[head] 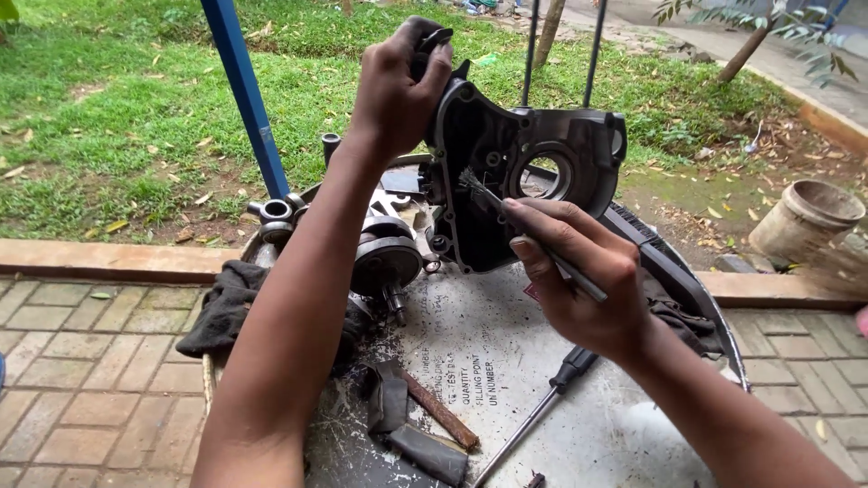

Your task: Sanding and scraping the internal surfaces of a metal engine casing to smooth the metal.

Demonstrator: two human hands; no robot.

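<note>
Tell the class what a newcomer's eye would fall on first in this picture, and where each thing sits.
At centre, the left hand holds a black engine cover upright by its top edge while the right hand presses a small wire brush against its inner face. Below lie a screwdriver and greasy engine parts on a round metal drum top.

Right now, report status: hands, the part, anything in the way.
Left hand grips black engine cover by its top, upright on the drum top. Right hand holds small brush, bristles on cover's inner face. Screwdriver, rag lie clear.
</note>
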